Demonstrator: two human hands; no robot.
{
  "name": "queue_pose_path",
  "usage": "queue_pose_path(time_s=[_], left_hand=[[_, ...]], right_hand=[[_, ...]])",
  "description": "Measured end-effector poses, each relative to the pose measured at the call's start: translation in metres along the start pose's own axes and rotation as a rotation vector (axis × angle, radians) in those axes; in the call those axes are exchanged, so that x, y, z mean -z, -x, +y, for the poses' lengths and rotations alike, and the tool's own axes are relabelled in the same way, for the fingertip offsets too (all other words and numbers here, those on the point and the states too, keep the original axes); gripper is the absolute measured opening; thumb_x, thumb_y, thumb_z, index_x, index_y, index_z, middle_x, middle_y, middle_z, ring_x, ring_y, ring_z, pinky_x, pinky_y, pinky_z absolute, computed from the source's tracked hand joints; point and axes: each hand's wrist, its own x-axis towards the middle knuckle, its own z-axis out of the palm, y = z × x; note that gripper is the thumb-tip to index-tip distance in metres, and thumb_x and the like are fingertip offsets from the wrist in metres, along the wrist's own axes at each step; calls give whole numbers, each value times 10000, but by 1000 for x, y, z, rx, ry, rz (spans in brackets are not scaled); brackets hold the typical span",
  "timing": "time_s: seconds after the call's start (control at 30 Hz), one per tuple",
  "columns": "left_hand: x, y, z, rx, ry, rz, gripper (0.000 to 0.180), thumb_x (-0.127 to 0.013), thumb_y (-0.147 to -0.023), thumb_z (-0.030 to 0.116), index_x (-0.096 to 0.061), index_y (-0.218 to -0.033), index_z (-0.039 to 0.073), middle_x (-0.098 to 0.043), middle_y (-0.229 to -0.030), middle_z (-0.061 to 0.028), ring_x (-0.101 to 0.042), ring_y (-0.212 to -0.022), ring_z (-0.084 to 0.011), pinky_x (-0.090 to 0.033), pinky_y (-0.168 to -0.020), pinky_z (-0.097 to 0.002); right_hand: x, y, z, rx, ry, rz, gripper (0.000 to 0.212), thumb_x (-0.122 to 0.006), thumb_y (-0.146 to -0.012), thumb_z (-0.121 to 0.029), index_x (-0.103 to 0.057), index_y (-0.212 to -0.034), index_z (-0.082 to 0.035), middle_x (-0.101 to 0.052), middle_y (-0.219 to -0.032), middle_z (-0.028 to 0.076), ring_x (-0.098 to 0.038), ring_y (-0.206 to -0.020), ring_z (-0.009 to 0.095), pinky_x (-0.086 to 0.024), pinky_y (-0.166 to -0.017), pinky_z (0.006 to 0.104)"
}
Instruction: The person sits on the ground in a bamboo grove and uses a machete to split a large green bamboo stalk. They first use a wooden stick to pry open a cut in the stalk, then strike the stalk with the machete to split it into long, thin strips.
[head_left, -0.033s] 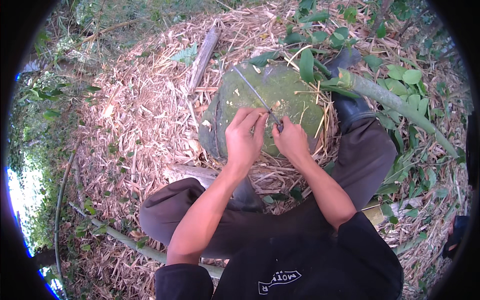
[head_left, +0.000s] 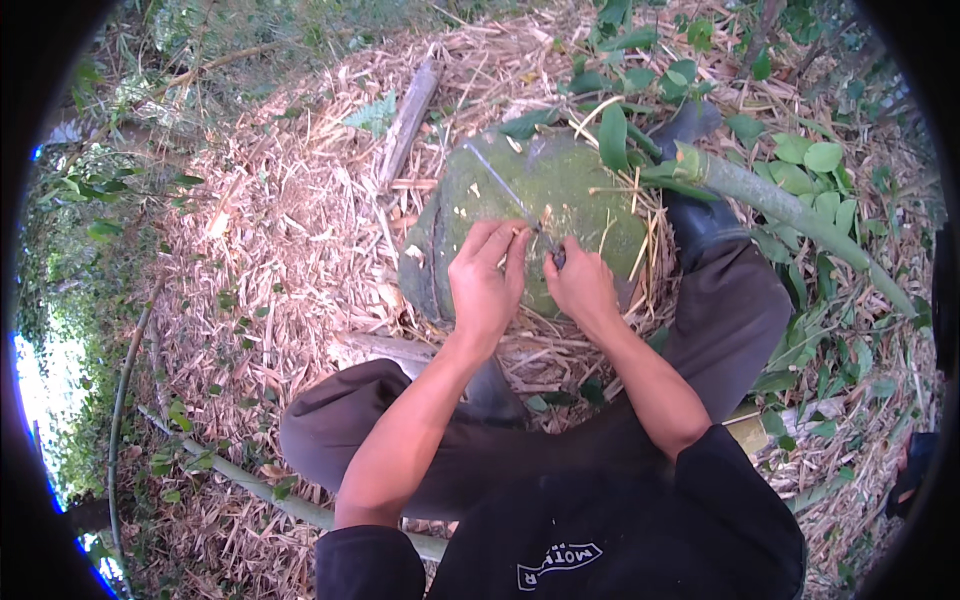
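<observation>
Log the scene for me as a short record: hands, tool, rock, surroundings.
Left hand: fingertips pinched, close to the blade; any small thing between them is too unclear to tell
Right hand: closed on the dark handle
Tool: long thin blade, pointing away and leftward over the rock
Rock: mossy, green, in front of the person
Right side: green pole

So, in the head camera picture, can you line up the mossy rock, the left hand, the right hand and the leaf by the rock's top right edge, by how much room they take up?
1. Mossy rock
2. Left hand and right hand: too alike to rank
3. Leaf
</observation>
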Motion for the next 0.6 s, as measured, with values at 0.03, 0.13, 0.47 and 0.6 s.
queue_pose_path(time_s=[0.03,0.13,0.47,0.6], left_hand=[[-1,0,-1,-8,10,0,148,-725,-889,-12,-742,-1036,-10,-709,-975,-153,-710,-823,-311,-565,-727,-370],[-1,10,5,10,37,-44,149,-722,-886,-22,-737,-1033,-13,-705,-974,-156,-710,-835,-318,-568,-737,-375],[-5,16,3,-25,-25,-70,125,-713,-910,-20,-735,-1033,-24,-702,-961,-142,-701,-787,-242,-562,-691,-331],[-4,14,-3,-2,-19,-32,96,-725,-928,7,-735,-1017,-28,-712,-974,-117,-696,-800,-173,-565,-690,-298]], right_hand=[[1,-2,4,10,-4,7,274,-651,-933,-282,-644,-997,-16,-700,-771,264,-700,-769,481,-553,-726,577],[-3,8,11,-26,-8,0,276,-648,-934,-286,-643,-1006,-20,-704,-781,263,-704,-776,478,-555,-735,578],[-9,-14,27,-163,-76,-65,314,-655,-917,-299,-661,-993,6,-714,-844,265,-701,-836,477,-550,-779,561],[-4,-11,32,-155,-145,-10,325,-672,-903,-298,-672,-939,25,-708,-834,261,-695,-837,478,-542,-769,542]])
